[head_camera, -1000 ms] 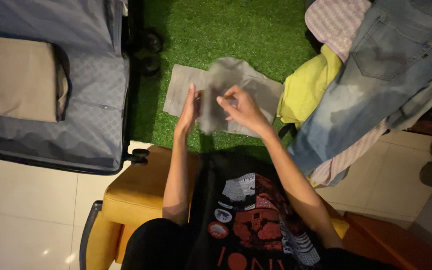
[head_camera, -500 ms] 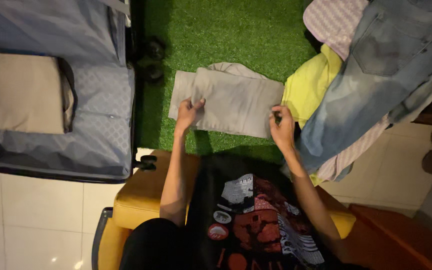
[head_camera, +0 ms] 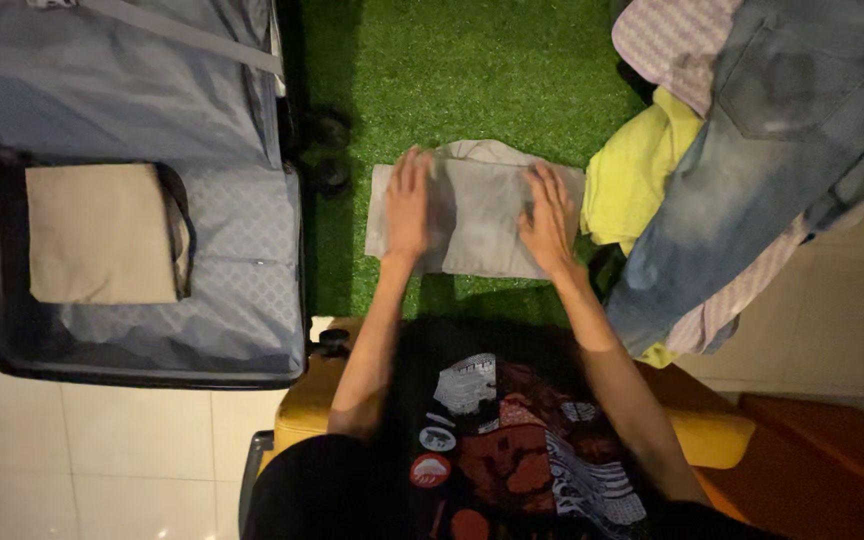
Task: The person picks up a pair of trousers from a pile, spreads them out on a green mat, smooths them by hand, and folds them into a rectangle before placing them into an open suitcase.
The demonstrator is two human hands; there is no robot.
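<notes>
We note a black T-shirt (head_camera: 492,400) with a red, white and grey printed graphic across the front. Sleeves are short; both forearms are bare. We see no watch, ring or bracelet on the left hand (head_camera: 409,205) or right hand (head_camera: 549,218).

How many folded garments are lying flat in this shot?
2: a grey folded garment on the green turf under both hands, and a beige folded garment inside the open suitcase. The clothes pile at right may hide more.
</notes>
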